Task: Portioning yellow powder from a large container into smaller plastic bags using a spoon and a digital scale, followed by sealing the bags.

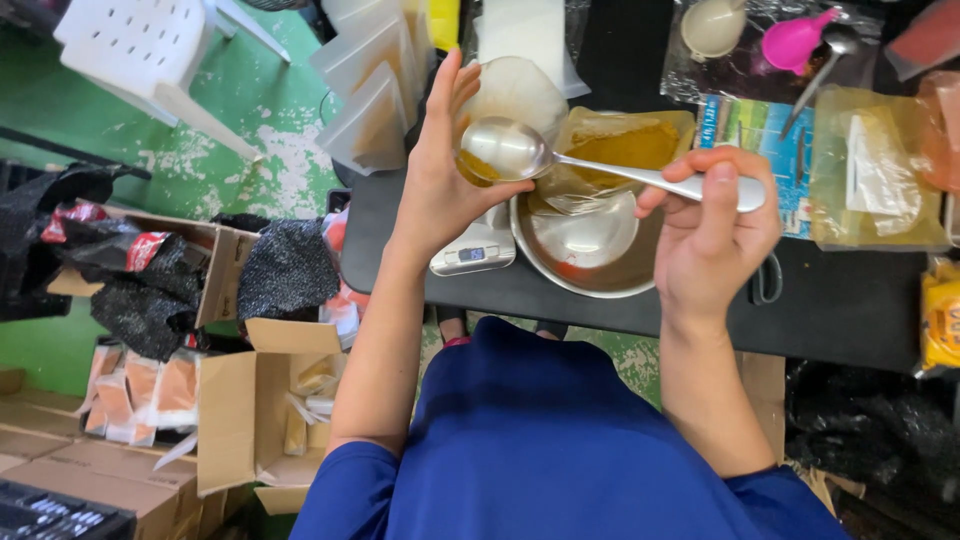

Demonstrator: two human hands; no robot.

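black tabletop (pixel 850 300) over worn green floor (pixel 250 150), cardboard boxes (pixel 240 420) at left. left hand (pixel 440 190) curled around small clear pouch (pixel 510 95) of yellow powder, above digital scale (pixel 475 250). right hand (pixel 715 235) pinching smooth steel spoon (pixel 520 150), bowl at pouch mouth. round steel bowl (pixel 590 245) just beneath.

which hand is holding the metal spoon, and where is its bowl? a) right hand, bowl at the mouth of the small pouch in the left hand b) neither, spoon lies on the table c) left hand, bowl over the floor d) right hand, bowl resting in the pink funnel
a: the right hand grips the handle of the metal spoon, and its bowl sits at the open top of the small pouch held up by the left hand, above the steel bowl.
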